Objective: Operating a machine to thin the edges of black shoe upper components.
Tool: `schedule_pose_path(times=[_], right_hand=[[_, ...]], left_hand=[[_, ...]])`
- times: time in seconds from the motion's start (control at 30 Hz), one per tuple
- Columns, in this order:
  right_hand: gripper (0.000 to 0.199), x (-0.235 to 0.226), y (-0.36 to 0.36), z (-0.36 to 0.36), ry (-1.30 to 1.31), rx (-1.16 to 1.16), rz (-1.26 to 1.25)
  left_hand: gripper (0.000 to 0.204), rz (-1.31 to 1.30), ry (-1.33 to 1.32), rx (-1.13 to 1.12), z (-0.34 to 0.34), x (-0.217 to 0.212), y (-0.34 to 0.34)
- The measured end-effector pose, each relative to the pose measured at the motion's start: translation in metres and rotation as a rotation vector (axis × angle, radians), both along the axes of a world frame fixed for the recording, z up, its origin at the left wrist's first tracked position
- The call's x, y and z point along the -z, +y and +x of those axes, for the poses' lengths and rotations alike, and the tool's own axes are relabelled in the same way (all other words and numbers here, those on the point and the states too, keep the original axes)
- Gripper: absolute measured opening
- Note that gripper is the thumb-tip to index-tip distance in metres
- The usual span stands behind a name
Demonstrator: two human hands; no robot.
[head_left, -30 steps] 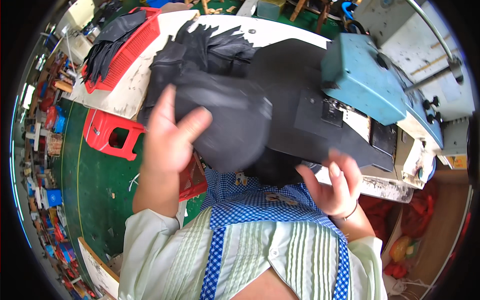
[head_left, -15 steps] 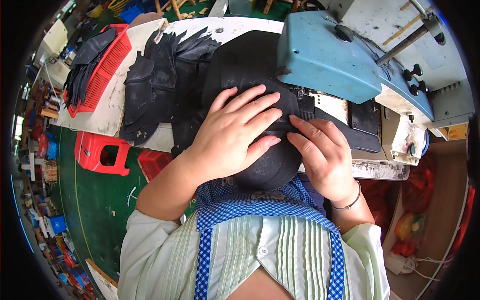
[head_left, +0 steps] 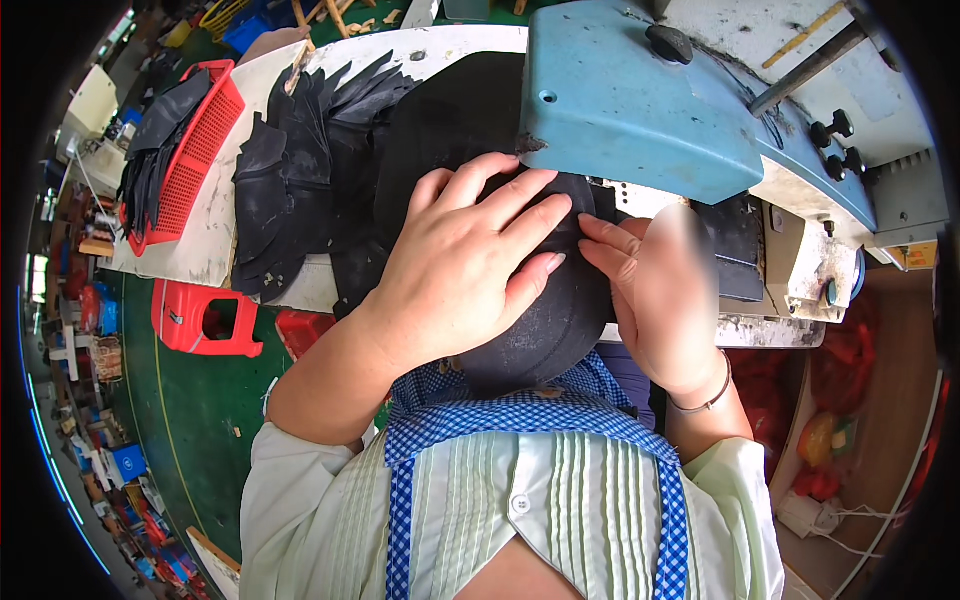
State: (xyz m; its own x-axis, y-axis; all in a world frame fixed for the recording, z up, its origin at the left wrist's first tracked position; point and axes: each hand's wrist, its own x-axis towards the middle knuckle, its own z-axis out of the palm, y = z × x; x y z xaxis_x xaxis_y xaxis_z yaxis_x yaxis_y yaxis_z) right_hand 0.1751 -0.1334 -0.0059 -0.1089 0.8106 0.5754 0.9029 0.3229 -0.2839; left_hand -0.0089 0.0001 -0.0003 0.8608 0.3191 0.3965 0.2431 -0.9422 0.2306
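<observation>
A large black leather-like piece (head_left: pixel 535 345) lies under both hands at the table's front edge, its rounded lower end hanging toward my apron. My left hand (head_left: pixel 470 250) rests on it palm down, fingers spread, the fingertips close to the blue machine head (head_left: pixel 640 110). At the machine's working area, my right hand (head_left: pixel 655 290) has its fingertips together at the edge of the black piece; part of this hand is blurred. The spot where the piece meets the machine is mostly hidden under the blue head.
A stack of black cut pieces (head_left: pixel 290 190) lies on the white table (head_left: pixel 440 45) to the left. Beyond it stands a red basket (head_left: pixel 195 170) of similar pieces. A red stool (head_left: pixel 205 315) is on the green floor. Red bags (head_left: pixel 845 360) sit in a compartment at the right.
The view has shifted slightly, with the machine further left in the picture. My right hand has turned and its upper fingers have lifted; my left hand stays on the black piece.
</observation>
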Motion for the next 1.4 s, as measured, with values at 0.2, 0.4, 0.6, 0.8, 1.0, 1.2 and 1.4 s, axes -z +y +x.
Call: schedule_pose_path(times=[0.2,0.4,0.6,0.8,1.0,1.2,1.4], right_hand=[[0.044,0.004,0.001,0.000,-0.013,0.033,0.045],[0.045,0.006,-0.001,0.000,-0.061,0.052,0.042],[0.048,0.002,0.001,-0.001,-0.099,0.043,0.030],[0.048,0.002,0.003,0.000,-0.126,0.045,0.025],[0.049,0.002,0.003,0.000,-0.152,0.053,-0.009],[0.048,0.001,0.004,0.001,-0.164,0.045,-0.009],[0.049,0.001,0.004,0.001,-0.160,0.046,-0.014]], left_hand=[[0.044,0.017,-0.004,-0.007,0.006,0.000,0.005],[0.036,0.013,-0.016,-0.040,0.012,0.002,0.013],[0.024,-0.116,-0.181,0.062,0.015,0.005,0.018],[0.016,-0.096,-0.241,0.107,0.021,0.010,0.028],[0.021,-0.085,-0.205,0.115,0.020,0.003,0.028],[0.025,-0.109,-0.190,0.106,0.021,0.004,0.033],[0.029,-0.068,-0.190,0.118,0.024,0.002,0.038]])
